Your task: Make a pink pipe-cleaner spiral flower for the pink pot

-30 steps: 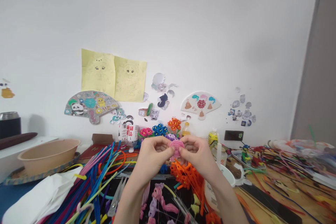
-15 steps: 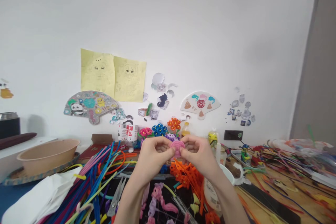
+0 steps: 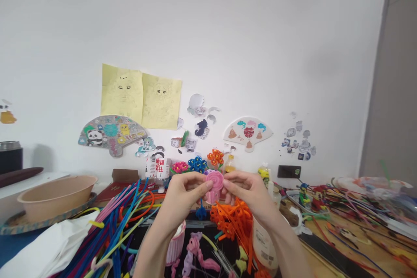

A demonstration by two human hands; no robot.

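A flat spiral disc of coiled pink pipe cleaner (image 3: 214,179) is held up above the desk, its coiled face toward me. My left hand (image 3: 192,186) pinches its left edge between thumb and fingers. On the opposite edge, my right hand (image 3: 243,187) grips it in the same way. Pink ribbed material hangs just below the disc; I cannot tell whether it is joined on. Beneath my hands lie twisted pink and lilac pipe cleaner pieces (image 3: 195,247) and orange pipe cleaner flowers (image 3: 233,217). Beside my left forearm stands a pink ribbed cup-shaped piece (image 3: 176,245).
Bundled colourful pipe cleaners (image 3: 120,221) spread at left, near a beige basin (image 3: 58,195) and white cloth (image 3: 52,243). A large bottle (image 3: 264,243) stands by my right forearm. Finished flowers (image 3: 197,164) line the wall. Loose pipe cleaners (image 3: 355,200) clutter the right side.
Both hands have shifted slightly left with the pink disc, which now shows its spiral face more fully. The pink ribbed piece beside my left forearm has come into view.
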